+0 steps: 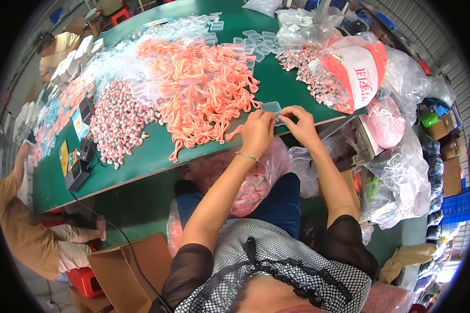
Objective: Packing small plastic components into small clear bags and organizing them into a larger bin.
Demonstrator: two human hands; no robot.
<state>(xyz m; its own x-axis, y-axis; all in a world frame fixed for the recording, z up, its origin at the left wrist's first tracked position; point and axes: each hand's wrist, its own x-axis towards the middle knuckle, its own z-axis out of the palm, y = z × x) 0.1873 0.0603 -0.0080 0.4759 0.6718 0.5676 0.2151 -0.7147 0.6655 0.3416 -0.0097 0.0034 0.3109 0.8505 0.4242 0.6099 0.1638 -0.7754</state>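
At the table's near edge, my left hand [258, 130] and my right hand [300, 124] are close together, fingers and thumbs pinched. A small clear plastic case [271, 107] shows just beyond the fingertips, and both hands appear to grip its near side. The fingers partly cover it, so whether anything is inside cannot be made out. Left of my left hand spreads a big heap of orange looped cords [203, 94], one strand reaching close to my wrist. Farther left lies a pile of small pink-and-grey rounded pieces [121, 122].
More clear cases [258, 41] lie at the back. A red-and-white bag [355, 73] spills similar pieces at right. Small black devices [78, 175] with a cable sit near the left edge. A pink plastic bag [253, 190] is below the table. Other people [23, 229] work at left.
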